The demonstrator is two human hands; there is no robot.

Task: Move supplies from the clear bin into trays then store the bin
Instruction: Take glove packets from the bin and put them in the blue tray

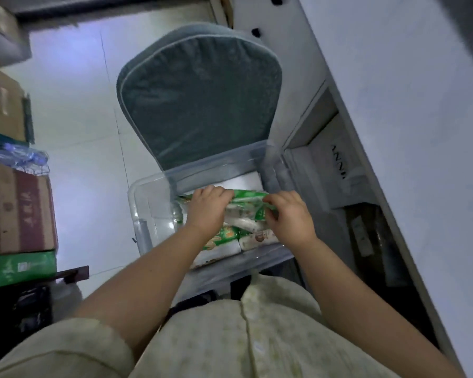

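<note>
Both hands [206,211] [291,218] — grip closed | green-white pack [247,204] | clear bin [148,203]

Green-white packets [246,211], teal cushion [202,99]

A home room: cushioned chair [200,96], stacked cardboard boxes [19,208], tiled floor [85,132].
</note>
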